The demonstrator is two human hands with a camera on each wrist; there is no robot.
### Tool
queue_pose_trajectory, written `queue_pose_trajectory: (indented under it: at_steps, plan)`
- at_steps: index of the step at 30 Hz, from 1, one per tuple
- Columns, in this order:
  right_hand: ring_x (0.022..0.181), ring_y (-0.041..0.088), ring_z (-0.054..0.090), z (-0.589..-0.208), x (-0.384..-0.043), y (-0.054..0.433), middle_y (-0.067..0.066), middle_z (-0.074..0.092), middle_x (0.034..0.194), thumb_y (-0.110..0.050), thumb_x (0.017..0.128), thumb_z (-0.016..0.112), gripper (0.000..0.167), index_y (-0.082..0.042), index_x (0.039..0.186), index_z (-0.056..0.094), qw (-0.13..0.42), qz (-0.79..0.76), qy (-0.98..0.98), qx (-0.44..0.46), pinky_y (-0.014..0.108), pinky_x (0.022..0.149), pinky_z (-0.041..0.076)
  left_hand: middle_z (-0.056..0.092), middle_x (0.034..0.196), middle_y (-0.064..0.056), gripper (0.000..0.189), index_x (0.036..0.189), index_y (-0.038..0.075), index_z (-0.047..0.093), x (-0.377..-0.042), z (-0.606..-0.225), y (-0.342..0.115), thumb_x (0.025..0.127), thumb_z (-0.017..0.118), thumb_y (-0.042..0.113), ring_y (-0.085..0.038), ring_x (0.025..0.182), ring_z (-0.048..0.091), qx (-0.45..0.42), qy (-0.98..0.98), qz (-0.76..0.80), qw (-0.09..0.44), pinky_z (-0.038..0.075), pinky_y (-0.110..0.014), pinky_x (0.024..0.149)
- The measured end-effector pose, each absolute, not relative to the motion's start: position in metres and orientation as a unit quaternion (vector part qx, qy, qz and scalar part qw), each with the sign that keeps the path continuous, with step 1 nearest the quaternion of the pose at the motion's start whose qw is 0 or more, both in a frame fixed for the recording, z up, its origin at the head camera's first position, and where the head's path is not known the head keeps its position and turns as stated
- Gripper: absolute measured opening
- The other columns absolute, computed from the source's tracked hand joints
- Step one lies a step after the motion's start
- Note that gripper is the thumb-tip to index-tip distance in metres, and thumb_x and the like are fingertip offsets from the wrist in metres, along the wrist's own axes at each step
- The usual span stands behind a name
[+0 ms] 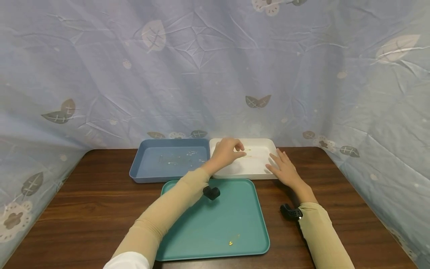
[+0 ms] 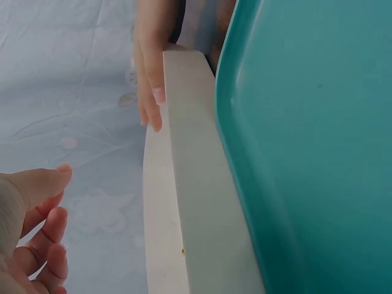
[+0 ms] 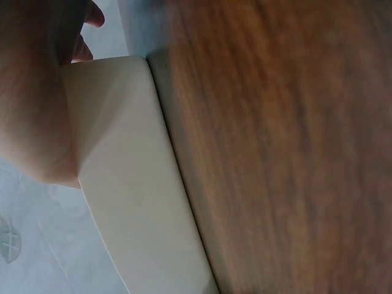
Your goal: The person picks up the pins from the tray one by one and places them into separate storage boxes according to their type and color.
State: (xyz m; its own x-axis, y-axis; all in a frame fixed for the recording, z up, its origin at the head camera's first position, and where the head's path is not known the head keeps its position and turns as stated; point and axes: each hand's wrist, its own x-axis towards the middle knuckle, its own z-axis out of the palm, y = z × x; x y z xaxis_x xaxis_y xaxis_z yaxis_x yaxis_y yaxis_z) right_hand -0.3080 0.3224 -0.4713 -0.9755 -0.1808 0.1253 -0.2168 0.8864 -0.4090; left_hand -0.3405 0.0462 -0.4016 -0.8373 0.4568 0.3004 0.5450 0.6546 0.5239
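My left hand (image 1: 226,153) reaches over the left part of the white tray (image 1: 258,172), palm down. Its thumb and forefinger are near thin gold pin-like pieces (image 1: 248,156) lying in the tray. In the left wrist view the left hand (image 2: 37,226) has loosely bent fingers, with a gap between thumb and fingers and nothing visible in it. My right hand (image 1: 285,170) rests at the white tray's right edge, fingers spread. The right wrist view shows that hand (image 3: 37,110) against the tray wall (image 3: 135,177); its fingertips are mostly hidden.
Left of the white tray is a blue tray (image 1: 151,170) holding several small silver pin-like pieces (image 1: 173,163). A teal tray (image 1: 215,224) lies in front, with a tiny gold piece (image 1: 230,243) near its front edge. Patterned cloth (image 1: 201,74) hangs behind the wooden table (image 1: 84,209).
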Motion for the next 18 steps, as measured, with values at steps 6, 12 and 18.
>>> queue_pose_trajectory:
  at_steps: [6, 12, 18]
  plan:
    - [0.146, 0.052, 0.009, -0.472, -0.309, 0.323, 0.028, 0.014, 0.16, -0.043, 0.099, 0.049, 0.065, -0.002, 0.148, 0.037, 0.041, 0.217, -0.97, 0.102, 0.068, 0.114, 0.012, 0.071, 0.092, -0.002, 0.019, 0.098, 0.014, 0.072, -0.327, -0.399, 0.029, 0.09, 0.07, 0.031, -0.024, 0.095, 0.062, -0.283, -0.886, -0.362, 0.067, 0.045, -0.046, 0.09]
    - [0.146, 0.052, 0.009, -0.474, -0.309, 0.323, 0.027, 0.013, 0.16, -0.042, 0.099, 0.049, 0.065, -0.001, 0.148, 0.037, 0.04, 0.216, -0.97, 0.102, 0.068, 0.115, 0.011, 0.072, 0.091, -0.004, 0.016, 0.097, 0.012, 0.071, -0.309, -0.4, 0.014, 0.09, 0.071, 0.026, -0.019, 0.088, 0.062, -0.3, -0.868, -0.391, 0.067, 0.049, -0.03, 0.081]
    - [0.146, 0.052, 0.009, -0.474, -0.31, 0.323, 0.027, 0.014, 0.16, -0.042, 0.099, 0.049, 0.065, -0.001, 0.148, 0.038, 0.043, 0.213, -0.971, 0.102, 0.068, 0.115, 0.012, 0.07, 0.093, 0.0, 0.014, 0.097, 0.015, 0.07, -0.288, -0.403, 0.003, 0.092, 0.068, 0.028, -0.016, 0.089, 0.059, -0.309, -0.86, -0.404, 0.04, 0.047, -0.029, 0.082]
